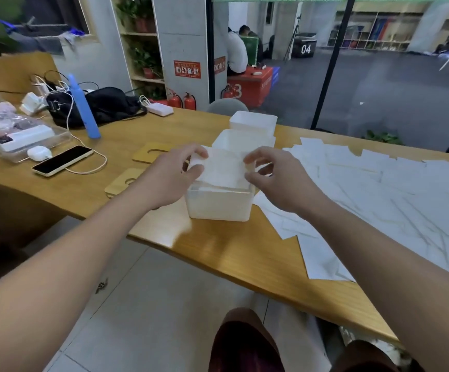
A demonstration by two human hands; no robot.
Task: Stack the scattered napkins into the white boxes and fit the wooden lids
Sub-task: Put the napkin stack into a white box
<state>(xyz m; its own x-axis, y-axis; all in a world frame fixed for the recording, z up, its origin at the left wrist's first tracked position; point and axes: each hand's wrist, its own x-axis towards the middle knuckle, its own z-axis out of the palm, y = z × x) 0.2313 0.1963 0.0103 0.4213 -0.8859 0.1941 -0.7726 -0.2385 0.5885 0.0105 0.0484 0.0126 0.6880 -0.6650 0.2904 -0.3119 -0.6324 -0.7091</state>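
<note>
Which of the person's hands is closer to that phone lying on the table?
Left. The left hand pinches the napkin just right of the phone; the right hand holds its far side.

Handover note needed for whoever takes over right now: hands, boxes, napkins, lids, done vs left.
Left hand and right hand each pinch one side of a napkin, held over the nearest white box, which already has napkins inside.
Two more white boxes sit behind it, open; contents cannot be seen.
Scattered napkins cover the table on the right.
Wooden lids lie left of the boxes, none fitted.
Done: nearest box partly filled.
Left: drop this napkin, stack the rest, fit all lids.
</note>
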